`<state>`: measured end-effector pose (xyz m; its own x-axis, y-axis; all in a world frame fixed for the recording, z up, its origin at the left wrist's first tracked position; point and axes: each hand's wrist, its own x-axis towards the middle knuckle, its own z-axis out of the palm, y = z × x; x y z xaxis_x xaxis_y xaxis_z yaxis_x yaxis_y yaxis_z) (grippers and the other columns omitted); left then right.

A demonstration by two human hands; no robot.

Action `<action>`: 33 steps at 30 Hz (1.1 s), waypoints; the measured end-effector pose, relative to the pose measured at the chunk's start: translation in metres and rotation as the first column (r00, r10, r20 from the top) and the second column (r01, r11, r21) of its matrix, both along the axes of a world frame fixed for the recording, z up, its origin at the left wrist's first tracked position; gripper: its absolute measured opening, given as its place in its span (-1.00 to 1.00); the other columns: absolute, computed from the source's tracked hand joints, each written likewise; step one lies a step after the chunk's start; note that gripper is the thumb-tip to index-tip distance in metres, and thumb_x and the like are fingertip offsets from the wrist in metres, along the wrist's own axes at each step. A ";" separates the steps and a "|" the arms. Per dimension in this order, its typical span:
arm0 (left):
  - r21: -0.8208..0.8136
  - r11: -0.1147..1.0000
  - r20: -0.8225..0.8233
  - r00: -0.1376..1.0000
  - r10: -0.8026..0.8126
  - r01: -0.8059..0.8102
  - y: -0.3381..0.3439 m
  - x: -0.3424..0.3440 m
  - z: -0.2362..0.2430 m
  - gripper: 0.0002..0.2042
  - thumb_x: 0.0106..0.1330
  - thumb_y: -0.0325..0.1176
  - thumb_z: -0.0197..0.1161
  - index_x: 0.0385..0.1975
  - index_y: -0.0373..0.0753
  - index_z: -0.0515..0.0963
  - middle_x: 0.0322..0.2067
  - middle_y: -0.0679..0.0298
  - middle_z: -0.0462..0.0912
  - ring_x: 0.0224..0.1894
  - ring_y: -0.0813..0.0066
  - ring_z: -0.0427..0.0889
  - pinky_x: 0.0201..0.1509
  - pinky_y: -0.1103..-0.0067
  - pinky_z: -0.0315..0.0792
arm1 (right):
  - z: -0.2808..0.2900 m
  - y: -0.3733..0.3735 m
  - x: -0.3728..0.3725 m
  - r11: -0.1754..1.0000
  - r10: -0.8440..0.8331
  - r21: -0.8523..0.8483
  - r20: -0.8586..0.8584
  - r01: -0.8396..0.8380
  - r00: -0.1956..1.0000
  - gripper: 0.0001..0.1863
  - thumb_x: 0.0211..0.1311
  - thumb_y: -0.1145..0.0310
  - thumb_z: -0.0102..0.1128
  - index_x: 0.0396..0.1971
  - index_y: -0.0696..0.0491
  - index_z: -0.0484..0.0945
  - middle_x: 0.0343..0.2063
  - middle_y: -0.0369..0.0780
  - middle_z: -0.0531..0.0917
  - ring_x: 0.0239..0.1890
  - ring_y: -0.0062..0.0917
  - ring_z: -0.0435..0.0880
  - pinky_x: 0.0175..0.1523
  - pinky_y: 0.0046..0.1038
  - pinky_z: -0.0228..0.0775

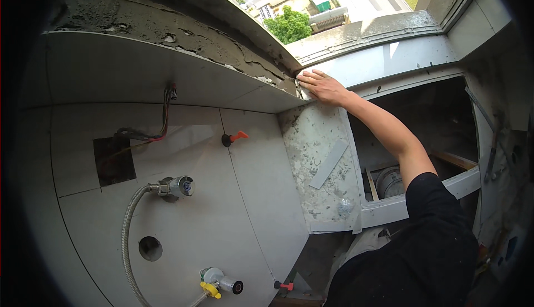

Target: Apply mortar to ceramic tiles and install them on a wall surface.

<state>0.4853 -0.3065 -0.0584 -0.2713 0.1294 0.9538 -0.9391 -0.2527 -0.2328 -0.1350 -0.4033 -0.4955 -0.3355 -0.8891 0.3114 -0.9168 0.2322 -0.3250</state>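
My right hand (324,87) reaches across to the inner corner of the window. It lies palm down with fingers stretched out on the left end of the white sill slab (378,65). The fingertips are at the joint where this slab meets the rough grey mortar bed (222,45) on the left ledge. A narrow pale edge shows beside the fingertips, too small to make out. What lies under the palm is hidden. My left hand is out of view.
Below the sill, a speckled counter (317,168) carries a loose grey strip (329,164) beside a framed rectangular opening (411,123). On the left tiled wall are an angle valve (181,186) with a braided hose, loose wires (167,112), a red tile leveller (238,136) and a round hole (150,248).
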 end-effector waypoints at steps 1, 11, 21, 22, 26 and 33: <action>0.004 1.000 -0.013 1.000 -0.013 0.013 0.000 0.002 0.003 -0.44 0.78 -0.11 0.27 0.55 -0.41 0.48 0.44 -0.17 0.60 0.50 0.02 0.55 0.56 0.14 0.43 | 0.002 0.000 0.003 0.999 0.045 0.031 -0.071 -0.043 0.996 -0.42 0.74 0.17 0.09 0.61 0.03 0.48 0.65 -0.22 0.48 0.76 -0.37 0.27 0.84 -0.19 -0.04; 0.085 0.944 -0.275 0.919 -0.284 0.318 -0.028 0.009 -0.001 -0.43 0.78 -0.09 0.27 0.54 -0.41 0.48 0.44 -0.17 0.60 0.50 0.02 0.55 0.57 0.14 0.43 | 0.020 0.121 0.058 0.994 0.064 -0.090 0.086 -0.056 0.994 -0.70 0.52 0.41 0.26 0.14 0.05 0.81 0.26 -0.19 0.78 0.59 -0.26 0.54 0.76 -0.13 0.24; 0.163 0.467 -0.638 0.454 -0.622 0.869 -0.059 -0.033 -0.040 -0.43 0.78 -0.08 0.26 0.54 -0.41 0.49 0.44 -0.17 0.60 0.50 0.01 0.54 0.57 0.14 0.43 | 0.058 0.306 0.374 0.737 -0.494 -0.052 0.639 0.674 0.589 -0.86 0.44 0.33 0.46 -0.18 0.08 0.82 -0.23 -0.10 0.84 -0.12 -0.12 0.85 0.04 -0.13 0.70; 0.165 0.389 -0.668 0.393 -0.632 0.906 -0.057 -0.032 -0.041 -0.43 0.78 -0.07 0.26 0.54 -0.41 0.49 0.44 -0.17 0.60 0.50 0.01 0.54 0.57 0.14 0.43 | 0.060 0.316 0.406 0.724 -0.449 -0.093 0.689 0.684 0.569 -0.85 0.42 0.35 0.45 -0.13 0.08 0.80 -0.18 -0.12 0.82 -0.04 -0.15 0.84 0.07 -0.15 0.69; 0.133 0.118 -0.776 0.177 -0.605 0.984 -0.019 -0.014 -0.044 -0.43 0.78 -0.07 0.26 0.54 -0.41 0.49 0.44 -0.17 0.60 0.50 0.01 0.54 0.57 0.14 0.43 | 0.059 0.388 0.500 0.720 -0.469 -0.057 0.695 0.692 0.545 -0.85 0.37 0.41 0.45 -0.11 0.07 0.76 -0.15 -0.16 0.74 0.07 -0.15 0.80 0.07 -0.15 0.68; 0.014 -0.087 -0.844 -0.034 -0.535 0.996 0.023 0.085 -0.020 -0.42 0.78 -0.06 0.26 0.53 -0.41 0.49 0.45 -0.17 0.60 0.50 0.01 0.54 0.57 0.14 0.42 | 0.015 0.605 0.683 0.107 -0.750 0.242 0.656 0.964 -0.081 -0.82 0.29 0.27 0.46 -0.33 0.08 0.78 -0.40 -0.06 0.86 -0.31 -0.18 0.90 -0.14 -0.10 0.70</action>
<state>0.5707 -0.2836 -0.0787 0.0611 -0.6673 0.7423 -0.2007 0.7202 0.6640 0.5476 0.2019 -0.4803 -0.9086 0.3596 -0.2126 0.3801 0.5007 -0.7777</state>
